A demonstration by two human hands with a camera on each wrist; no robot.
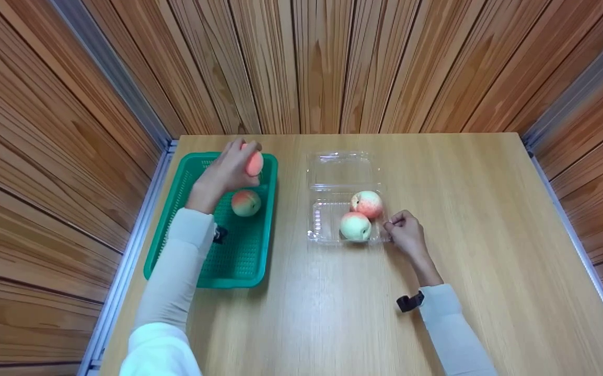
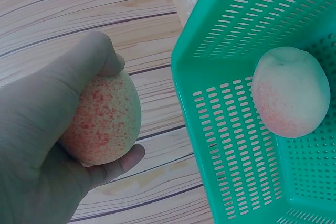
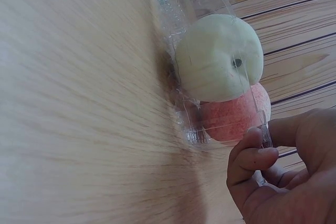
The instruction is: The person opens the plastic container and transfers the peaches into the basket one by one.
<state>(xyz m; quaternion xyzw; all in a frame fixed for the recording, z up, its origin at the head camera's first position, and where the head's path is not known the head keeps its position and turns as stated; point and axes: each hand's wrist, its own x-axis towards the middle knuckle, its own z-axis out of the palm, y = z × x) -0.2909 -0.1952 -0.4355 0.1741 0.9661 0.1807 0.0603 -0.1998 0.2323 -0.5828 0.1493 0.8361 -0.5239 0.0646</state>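
Observation:
A pinkish peach (image 1: 254, 163) is gripped in my left hand (image 1: 228, 168), raised above the far end of the green basket (image 1: 271, 230). The left wrist view shows the thumb and fingers curled round this peach (image 2: 105, 121). Another peach (image 1: 246, 202) lies inside the basket, near the hand. My right hand (image 1: 407, 233) pinches the right rim of a clear plastic clamshell box (image 1: 327, 222), whose lid lies open toward the back. Inside that box, a red-and-cream peach (image 1: 367, 203) touches a paler peach (image 1: 355, 226) in front of it.
The wooden table (image 1: 312, 308) carries the basket on the left and the box near the middle. Wood-patterned panels (image 1: 322, 68) rise behind it and on both sides. Metal rails (image 1: 124, 256) run along the left edge.

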